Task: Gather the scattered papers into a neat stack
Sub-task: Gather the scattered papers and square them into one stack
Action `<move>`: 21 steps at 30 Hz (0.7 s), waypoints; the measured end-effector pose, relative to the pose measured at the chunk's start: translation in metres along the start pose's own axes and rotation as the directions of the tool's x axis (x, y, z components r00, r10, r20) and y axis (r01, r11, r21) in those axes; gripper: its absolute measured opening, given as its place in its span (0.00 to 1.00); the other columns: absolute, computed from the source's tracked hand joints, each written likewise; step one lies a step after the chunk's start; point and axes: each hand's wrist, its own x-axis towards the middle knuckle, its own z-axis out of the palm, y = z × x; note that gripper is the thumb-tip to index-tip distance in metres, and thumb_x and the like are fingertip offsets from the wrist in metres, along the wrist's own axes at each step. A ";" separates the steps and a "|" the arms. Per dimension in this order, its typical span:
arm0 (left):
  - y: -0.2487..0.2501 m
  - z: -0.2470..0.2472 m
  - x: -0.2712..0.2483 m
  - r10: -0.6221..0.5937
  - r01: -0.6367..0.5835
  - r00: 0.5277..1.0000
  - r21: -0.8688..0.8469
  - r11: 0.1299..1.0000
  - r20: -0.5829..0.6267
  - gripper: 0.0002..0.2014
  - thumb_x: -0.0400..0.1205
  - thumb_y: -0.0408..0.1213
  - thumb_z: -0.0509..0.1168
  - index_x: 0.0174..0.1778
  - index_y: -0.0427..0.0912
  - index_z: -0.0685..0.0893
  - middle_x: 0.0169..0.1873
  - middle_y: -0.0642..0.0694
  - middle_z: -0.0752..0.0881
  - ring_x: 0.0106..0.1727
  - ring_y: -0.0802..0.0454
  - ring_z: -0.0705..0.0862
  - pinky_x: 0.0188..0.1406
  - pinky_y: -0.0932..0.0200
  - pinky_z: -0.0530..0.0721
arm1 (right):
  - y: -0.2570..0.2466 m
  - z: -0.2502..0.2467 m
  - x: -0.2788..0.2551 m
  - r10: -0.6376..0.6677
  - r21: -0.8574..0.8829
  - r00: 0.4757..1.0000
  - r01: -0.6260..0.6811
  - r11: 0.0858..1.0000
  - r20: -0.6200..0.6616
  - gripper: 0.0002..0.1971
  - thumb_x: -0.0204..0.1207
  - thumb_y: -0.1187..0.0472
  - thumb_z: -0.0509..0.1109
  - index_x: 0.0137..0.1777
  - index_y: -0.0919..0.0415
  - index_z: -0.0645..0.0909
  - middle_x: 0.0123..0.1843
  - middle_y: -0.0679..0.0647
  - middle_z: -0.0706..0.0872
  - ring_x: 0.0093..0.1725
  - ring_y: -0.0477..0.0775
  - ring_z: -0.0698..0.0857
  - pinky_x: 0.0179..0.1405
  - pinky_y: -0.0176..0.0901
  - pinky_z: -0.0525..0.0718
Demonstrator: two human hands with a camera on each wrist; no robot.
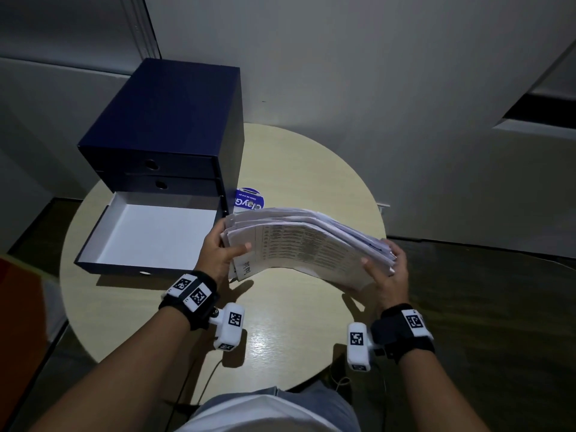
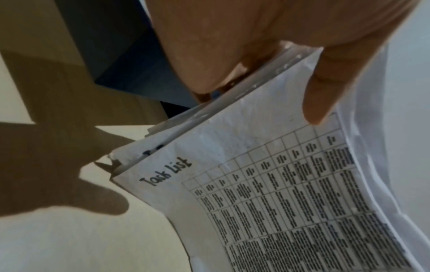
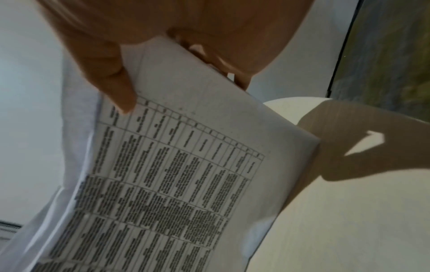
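A bundle of white papers (image 1: 307, 244) is held above the round table (image 1: 280, 322), bowed upward in the middle. Its front sheet carries a printed table headed "Task List" (image 2: 267, 193). My left hand (image 1: 223, 251) grips the bundle's left end, thumb on the front sheet and fingers behind. At the other end my right hand (image 1: 386, 269) grips it the same way, thumb on the printed sheet (image 3: 186, 165). The sheets' edges are uneven and fan out at both ends. In the left wrist view my left hand (image 2: 256, 64) pinches the corner; in the right wrist view my right hand (image 3: 144, 60) does likewise.
A dark blue drawer box (image 1: 168, 126) stands at the table's back left, its bottom drawer (image 1: 149, 235) pulled out, white inside. A blue round label (image 1: 249, 199) lies behind the papers. Grey walls stand behind the table and dark floor shows to the right.
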 end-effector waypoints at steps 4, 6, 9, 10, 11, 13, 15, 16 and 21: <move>0.016 0.009 0.001 0.129 -0.130 0.991 -0.026 0.991 -0.029 0.23 0.75 0.37 0.70 0.66 0.38 0.79 0.48 0.50 0.90 0.45 0.56 0.89 0.36 0.62 0.86 | -0.010 0.006 0.010 -0.214 0.012 0.974 0.216 0.976 -0.077 0.35 0.63 0.52 0.80 0.70 0.61 0.75 0.59 0.49 0.80 0.50 0.36 0.83 0.32 0.23 0.82; 0.022 0.014 0.008 0.164 -0.161 0.983 0.040 0.986 -0.082 0.16 0.79 0.43 0.70 0.60 0.40 0.83 0.47 0.49 0.89 0.45 0.55 0.88 0.41 0.59 0.85 | -0.015 0.011 0.014 -0.237 0.002 0.963 0.239 0.971 -0.128 0.24 0.70 0.58 0.80 0.63 0.67 0.80 0.52 0.50 0.83 0.39 0.29 0.84 0.34 0.27 0.82; 0.022 0.020 0.015 0.161 -0.142 0.970 0.115 0.983 -0.181 0.08 0.83 0.47 0.68 0.46 0.47 0.86 0.42 0.48 0.88 0.39 0.55 0.85 0.41 0.58 0.83 | -0.017 0.014 0.016 -0.216 -0.061 0.961 0.208 0.976 -0.171 0.09 0.77 0.61 0.74 0.52 0.65 0.82 0.41 0.48 0.83 0.33 0.37 0.85 0.25 0.29 0.82; 0.020 0.021 0.017 0.157 -0.137 0.967 0.113 0.984 -0.199 0.09 0.83 0.48 0.68 0.44 0.47 0.86 0.41 0.48 0.88 0.38 0.56 0.85 0.38 0.60 0.83 | -0.016 0.013 0.017 -0.224 -0.087 0.955 0.210 0.974 -0.193 0.06 0.78 0.61 0.73 0.51 0.62 0.82 0.41 0.49 0.83 0.35 0.42 0.84 0.25 0.30 0.82; 0.019 0.022 0.016 0.154 -0.137 0.966 0.094 0.986 -0.206 0.09 0.84 0.47 0.67 0.45 0.45 0.87 0.40 0.47 0.88 0.38 0.55 0.85 0.37 0.62 0.83 | -0.014 0.012 0.019 -0.237 -0.112 0.949 0.218 0.970 -0.209 0.05 0.78 0.62 0.72 0.51 0.60 0.82 0.43 0.49 0.83 0.39 0.46 0.83 0.31 0.35 0.83; 0.020 0.022 0.015 0.158 -0.155 0.962 0.032 0.987 -0.223 0.11 0.85 0.42 0.66 0.49 0.38 0.86 0.41 0.43 0.87 0.39 0.52 0.85 0.34 0.66 0.83 | -0.013 0.011 0.021 -0.246 -0.116 0.944 0.225 0.968 -0.219 0.05 0.77 0.61 0.73 0.51 0.55 0.82 0.48 0.51 0.85 0.46 0.50 0.82 0.43 0.46 0.82; 0.020 0.024 0.016 0.159 -0.160 0.959 0.013 0.987 -0.234 0.12 0.85 0.42 0.66 0.50 0.34 0.86 0.42 0.42 0.87 0.39 0.52 0.85 0.32 0.67 0.82 | -0.013 0.012 0.021 -0.231 -0.145 0.950 0.204 0.968 -0.209 0.06 0.75 0.59 0.74 0.51 0.52 0.82 0.50 0.48 0.85 0.50 0.51 0.82 0.49 0.51 0.83; 0.019 0.024 0.017 0.153 -0.150 0.958 0.030 0.988 -0.245 0.13 0.84 0.44 0.67 0.49 0.35 0.87 0.41 0.43 0.88 0.39 0.52 0.85 0.33 0.66 0.83 | -0.013 0.013 0.021 -0.226 -0.174 0.953 0.192 0.966 -0.204 0.05 0.75 0.59 0.74 0.49 0.51 0.83 0.49 0.46 0.84 0.50 0.51 0.82 0.51 0.53 0.84; 0.017 0.023 0.018 0.126 -0.127 0.949 0.016 0.992 -0.288 0.07 0.80 0.39 0.66 0.48 0.41 0.87 0.43 0.41 0.89 0.42 0.45 0.85 0.37 0.58 0.81 | -0.015 0.016 0.019 -0.215 -0.172 0.949 0.178 0.969 -0.232 0.06 0.75 0.60 0.74 0.51 0.58 0.84 0.47 0.45 0.85 0.48 0.48 0.83 0.56 0.59 0.84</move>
